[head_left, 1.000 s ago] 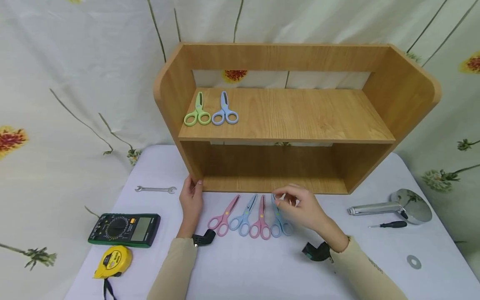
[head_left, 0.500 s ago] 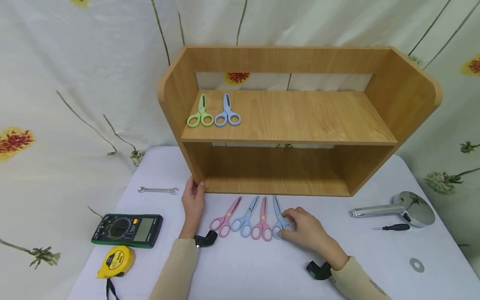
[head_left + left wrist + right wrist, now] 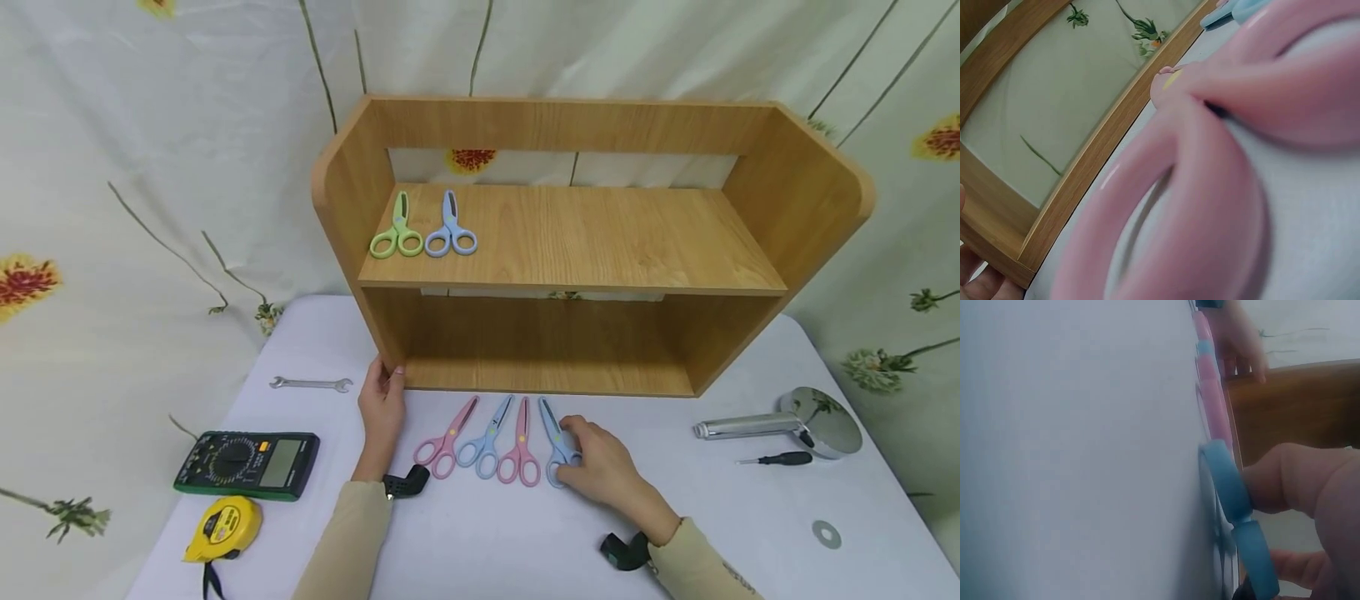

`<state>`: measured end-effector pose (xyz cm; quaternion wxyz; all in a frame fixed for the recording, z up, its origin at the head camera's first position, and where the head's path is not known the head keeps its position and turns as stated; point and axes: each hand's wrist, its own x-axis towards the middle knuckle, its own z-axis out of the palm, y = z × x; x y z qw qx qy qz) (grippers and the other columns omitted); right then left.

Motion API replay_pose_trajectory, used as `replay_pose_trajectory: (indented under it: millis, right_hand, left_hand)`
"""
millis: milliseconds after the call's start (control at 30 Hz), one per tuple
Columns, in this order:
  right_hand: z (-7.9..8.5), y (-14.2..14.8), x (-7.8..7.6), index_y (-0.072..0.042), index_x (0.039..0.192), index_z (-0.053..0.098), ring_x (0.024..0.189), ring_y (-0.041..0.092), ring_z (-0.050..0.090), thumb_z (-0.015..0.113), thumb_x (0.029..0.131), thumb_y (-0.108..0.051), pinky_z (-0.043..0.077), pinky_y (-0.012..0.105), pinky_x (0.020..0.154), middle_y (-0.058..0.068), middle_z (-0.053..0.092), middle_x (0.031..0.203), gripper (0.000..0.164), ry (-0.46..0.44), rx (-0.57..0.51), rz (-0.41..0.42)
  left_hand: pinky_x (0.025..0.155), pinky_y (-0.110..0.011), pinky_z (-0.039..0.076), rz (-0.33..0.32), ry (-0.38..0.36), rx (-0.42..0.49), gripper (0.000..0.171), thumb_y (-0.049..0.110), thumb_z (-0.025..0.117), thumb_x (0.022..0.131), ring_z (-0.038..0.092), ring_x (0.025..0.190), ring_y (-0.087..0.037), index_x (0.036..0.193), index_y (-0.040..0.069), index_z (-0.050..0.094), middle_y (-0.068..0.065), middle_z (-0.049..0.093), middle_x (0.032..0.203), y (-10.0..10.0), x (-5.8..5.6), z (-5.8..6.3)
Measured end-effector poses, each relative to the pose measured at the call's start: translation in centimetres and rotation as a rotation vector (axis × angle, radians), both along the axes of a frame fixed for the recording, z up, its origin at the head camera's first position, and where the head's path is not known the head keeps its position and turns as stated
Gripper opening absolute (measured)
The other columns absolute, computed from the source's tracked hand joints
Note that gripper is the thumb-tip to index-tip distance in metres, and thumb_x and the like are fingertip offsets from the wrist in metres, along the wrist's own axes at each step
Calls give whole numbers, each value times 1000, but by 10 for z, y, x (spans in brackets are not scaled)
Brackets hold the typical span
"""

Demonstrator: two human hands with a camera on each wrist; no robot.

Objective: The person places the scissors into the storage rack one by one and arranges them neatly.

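Observation:
In the head view, my left hand (image 3: 382, 417) grips the lower left corner of a two-tier wooden shelf (image 3: 570, 237), thumb at the front. My right hand (image 3: 603, 467) holds the handles of the rightmost blue scissors (image 3: 553, 429) between thumb and forefinger. These scissors lie on the table, blades pointing to the shelf; in the right wrist view the thumb (image 3: 1272, 481) presses a blue handle ring (image 3: 1225, 478). Left of them lie pink scissors (image 3: 522, 442), blue scissors (image 3: 491, 433) and another pink pair (image 3: 452, 433). Green scissors (image 3: 399, 227) and blue scissors (image 3: 450, 225) rest on the upper tier.
Left on the white-covered table lie a wrench (image 3: 311, 384), a multimeter (image 3: 247, 465) and a yellow tape measure (image 3: 225, 529). At the right are a shower head (image 3: 821, 421), a small black-handled screwdriver (image 3: 783, 458) and a grey washer (image 3: 827, 534).
My right hand has gone from near the blade of the rightmost blue scissors down to their handles. That pair is turned slightly. My left hand stays on the shelf corner.

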<state>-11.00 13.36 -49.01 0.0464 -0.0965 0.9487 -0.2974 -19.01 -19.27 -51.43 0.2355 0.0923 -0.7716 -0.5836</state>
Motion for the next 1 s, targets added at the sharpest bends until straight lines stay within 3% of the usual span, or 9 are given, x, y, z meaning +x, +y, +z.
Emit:
replay_pose_trajectory:
  millis: [200,267,500,833,1000]
  right_hand:
    - [1,2,-2,-7,139,53,73,13,50,78,77,-19,42,26,64,2,65,87,67,-42,-8,26]
    - [1,4,-2,-9,141,53,69,12,49,75,80,-18,39,24,60,1,63,80,66,-55,-22,45]
    - [-1,12,-4,-14,127,69,55,5,40,68,85,-12,28,19,53,-9,41,58,42,-55,-89,125]
    - [0,18,-8,-10,116,76,55,4,42,67,83,-6,34,18,52,-2,61,77,35,-100,-184,128]
    - [-1,18,-9,-11,110,78,56,5,42,67,82,-7,35,18,53,-3,56,72,30,-105,-190,125]
  left_hand:
    - [113,-49,48,-5,8,11,43,9,55,103,58,134,-38,145,3,53,-23,59,144,0,2,0]
    - [113,-50,48,-5,8,7,43,9,54,103,58,134,-38,145,3,53,-23,59,144,0,2,-1]
    - [114,-50,48,-2,-18,-5,44,11,53,104,57,136,-35,147,6,52,-20,58,147,1,3,1]
    - [113,-48,48,0,21,3,42,7,54,103,58,134,-37,145,1,53,-24,59,143,2,2,1]
    - [113,-49,48,1,16,6,42,8,54,102,58,135,-37,144,2,54,-23,59,144,2,2,1]
